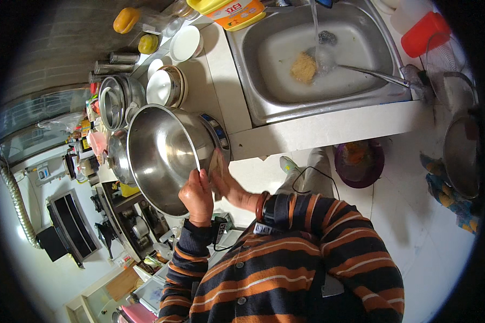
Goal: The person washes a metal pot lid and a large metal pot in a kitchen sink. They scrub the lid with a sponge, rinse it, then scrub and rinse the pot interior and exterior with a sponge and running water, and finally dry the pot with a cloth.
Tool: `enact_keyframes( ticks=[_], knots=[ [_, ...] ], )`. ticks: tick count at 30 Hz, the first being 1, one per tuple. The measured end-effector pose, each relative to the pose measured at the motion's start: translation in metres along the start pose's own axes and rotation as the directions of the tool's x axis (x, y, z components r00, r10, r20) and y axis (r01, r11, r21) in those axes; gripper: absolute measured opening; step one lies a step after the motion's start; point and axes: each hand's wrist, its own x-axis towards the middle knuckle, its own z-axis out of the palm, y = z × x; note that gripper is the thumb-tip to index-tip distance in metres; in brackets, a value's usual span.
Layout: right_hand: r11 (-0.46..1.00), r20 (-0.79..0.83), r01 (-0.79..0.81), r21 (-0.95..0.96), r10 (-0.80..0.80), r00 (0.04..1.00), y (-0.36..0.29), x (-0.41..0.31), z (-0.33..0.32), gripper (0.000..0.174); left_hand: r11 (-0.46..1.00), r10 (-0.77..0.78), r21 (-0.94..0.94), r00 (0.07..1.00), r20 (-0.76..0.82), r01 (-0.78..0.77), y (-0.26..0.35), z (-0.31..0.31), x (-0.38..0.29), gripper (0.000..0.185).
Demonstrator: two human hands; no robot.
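A large stainless steel basin is tilted on the counter, its mouth turned towards me. My left hand grips the basin's rim with thumb and fingers. Against the basin's outer side, my right hand presses a thin brownish cloth, its fingers partly hidden. A kitchen scale or similar flat device with blue panels shows behind the basin. Water runs from above into the steel sink, onto a tan scrubber and a long-handled utensil.
Stacked bowls, steel pots and a white bowl stand beside the basin. A yellow detergent jug is at the sink's edge. On the floor sits a purple tub. A dark cable hangs near my legs.
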Motion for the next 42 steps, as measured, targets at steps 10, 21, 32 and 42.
enact_keyframes(
  ticks=[10, 21, 32, 42],
  knots=[
    [0.968, -0.194, 0.204, -0.147, -0.23, 0.954, -0.093, 0.131, -0.066, 0.053, 0.988, -0.012, -0.147, 0.985, 0.172, 0.038, 0.058, 0.002, 0.038, 0.017],
    [0.902, -0.018, 0.325, -0.283, -0.344, 0.939, -0.103, 0.16, -0.088, 0.052, 0.916, 0.033, -0.393, 0.961, 0.275, 0.081, -0.03, -0.062, -0.029, 0.049],
    [0.805, -0.185, 0.559, -0.197, -0.59, 0.786, -0.048, 0.06, -0.05, 0.051, 0.787, 0.613, -0.052, 0.768, 0.188, -0.615, -0.108, -0.023, -0.028, 0.02],
    [0.675, -0.26, 0.722, -0.15, -0.732, 0.63, -0.009, 0.031, -0.042, 0.057, 0.867, 0.493, -0.005, 0.855, 0.162, -0.499, -0.069, -0.014, -0.028, 0.025]
  ],
)
